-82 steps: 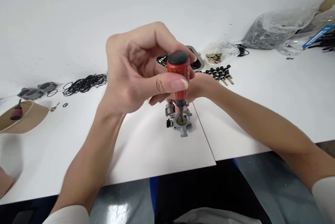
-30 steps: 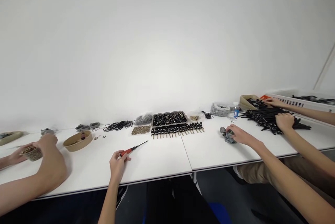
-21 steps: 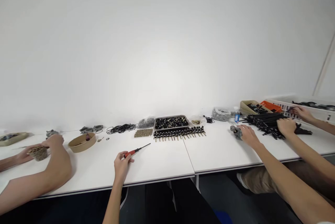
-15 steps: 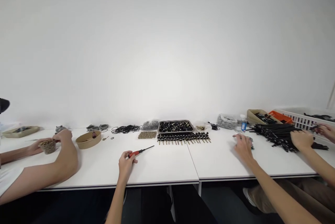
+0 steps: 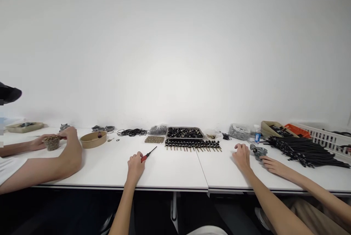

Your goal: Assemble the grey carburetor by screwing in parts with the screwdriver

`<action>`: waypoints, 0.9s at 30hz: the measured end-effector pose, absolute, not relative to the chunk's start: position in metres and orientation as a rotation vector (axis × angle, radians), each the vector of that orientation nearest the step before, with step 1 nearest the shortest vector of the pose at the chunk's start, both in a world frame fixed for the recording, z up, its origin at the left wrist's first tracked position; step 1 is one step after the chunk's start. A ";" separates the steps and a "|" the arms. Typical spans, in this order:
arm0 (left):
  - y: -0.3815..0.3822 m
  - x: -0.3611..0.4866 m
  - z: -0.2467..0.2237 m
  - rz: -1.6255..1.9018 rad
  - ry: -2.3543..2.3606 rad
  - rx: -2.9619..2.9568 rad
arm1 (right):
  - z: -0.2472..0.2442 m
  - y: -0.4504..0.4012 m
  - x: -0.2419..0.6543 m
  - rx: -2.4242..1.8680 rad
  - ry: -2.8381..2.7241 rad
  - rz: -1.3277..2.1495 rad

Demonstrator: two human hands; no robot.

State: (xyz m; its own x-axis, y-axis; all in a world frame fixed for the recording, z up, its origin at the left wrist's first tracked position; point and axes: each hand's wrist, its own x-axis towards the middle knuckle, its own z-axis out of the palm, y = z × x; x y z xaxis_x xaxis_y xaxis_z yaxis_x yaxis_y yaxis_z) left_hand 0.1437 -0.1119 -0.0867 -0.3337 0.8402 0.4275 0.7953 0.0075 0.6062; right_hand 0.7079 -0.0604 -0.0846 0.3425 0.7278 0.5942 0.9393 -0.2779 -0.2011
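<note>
My left hand (image 5: 135, 167) is wrapped round the red handle of a screwdriver (image 5: 145, 157), whose dark shaft points up and right above the white table. At the right, my right hand (image 5: 242, 156) is low over the table with its fingers bent together; what they hold, if anything, is hidden. Just right of it lies a grey clamp-like part (image 5: 259, 151). Between my hands, farther back, a row of black-topped brass pieces (image 5: 192, 144) lines the front of a metal tray (image 5: 185, 138) of small black parts. Small brass pieces (image 5: 154, 139) lie left of the row.
A co-worker's hand (image 5: 276, 167) reaches in beside the grey part. Black rods (image 5: 309, 149), a bottle (image 5: 257, 134) and a white basket (image 5: 329, 138) stand at the right. Another person's hands hold a small cup (image 5: 51, 143) at the left, near a round tan container (image 5: 93, 140).
My left hand has turned, pointing the screwdriver more upward. My right hand has moved left, away from the grey part. The right co-worker's hand has come from the rods to the grey part.
</note>
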 end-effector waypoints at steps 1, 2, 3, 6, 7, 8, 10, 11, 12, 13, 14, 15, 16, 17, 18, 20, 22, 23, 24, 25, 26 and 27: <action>-0.112 0.145 -0.086 1.209 2.217 1.816 | -0.084 -0.060 0.708 -2.124 -1.428 -0.526; -0.112 0.146 -0.086 1.175 2.239 1.849 | -0.084 -0.059 0.707 -2.155 -1.416 -0.508; -0.113 0.147 -0.085 1.147 2.258 1.877 | -0.083 -0.059 0.706 -2.186 -1.415 -0.476; -0.114 0.149 -0.083 1.091 2.294 1.933 | -0.081 -0.058 0.703 -2.273 -1.465 -0.301; -0.113 0.149 -0.083 1.081 2.299 1.946 | -0.080 -0.058 0.703 -2.293 -1.489 -0.234; -0.113 0.149 -0.083 1.075 2.299 1.959 | -0.079 -0.058 0.702 -2.306 -1.514 -0.174; -0.113 0.149 -0.083 1.068 2.289 1.979 | -0.078 -0.058 0.702 -2.310 -1.558 -0.083; -0.112 0.148 -0.084 1.067 2.280 1.987 | -0.077 -0.058 0.701 -2.308 -1.571 -0.051; -0.112 0.147 -0.084 1.067 2.271 1.993 | -0.077 -0.058 0.701 -2.305 -1.578 -0.024; -0.112 0.147 -0.085 1.070 2.262 1.997 | -0.076 -0.058 0.701 -2.302 -1.579 -0.003; -0.111 0.146 -0.085 1.077 2.253 1.999 | -0.076 -0.059 0.700 -2.299 -1.575 0.013; -0.111 0.146 -0.085 1.088 2.244 2.000 | -0.076 -0.059 0.699 -2.296 -1.568 0.025; -0.111 0.145 -0.086 1.103 2.235 1.999 | -0.075 -0.059 0.698 -2.293 -1.559 0.035; -0.112 0.145 -0.086 1.120 2.223 1.997 | -0.075 -0.060 0.697 -2.291 -1.548 0.043; -0.112 0.145 -0.086 1.137 2.209 1.994 | -0.074 -0.060 0.696 -2.288 -1.536 0.053; -0.112 0.144 -0.086 1.177 2.180 1.981 | -0.072 -0.061 0.695 -2.278 -1.509 0.075; -0.113 0.143 -0.084 1.236 2.157 1.955 | -0.071 -0.063 0.695 -2.251 -1.480 0.096; -0.113 0.143 -0.083 1.276 2.147 1.938 | -0.071 -0.064 0.696 -2.226 -1.466 0.103; -0.113 0.144 -0.082 1.322 2.134 1.919 | -0.071 -0.065 0.696 -2.194 -1.451 0.107; -0.114 0.145 -0.080 1.372 2.118 1.902 | -0.071 -0.067 0.696 -2.151 -1.436 0.104; -0.116 0.146 -0.079 1.425 2.096 1.885 | -0.071 -0.069 0.695 -2.098 -1.422 0.097; -0.119 0.148 -0.077 1.479 2.073 1.864 | -0.070 -0.071 0.693 -2.036 -1.405 0.083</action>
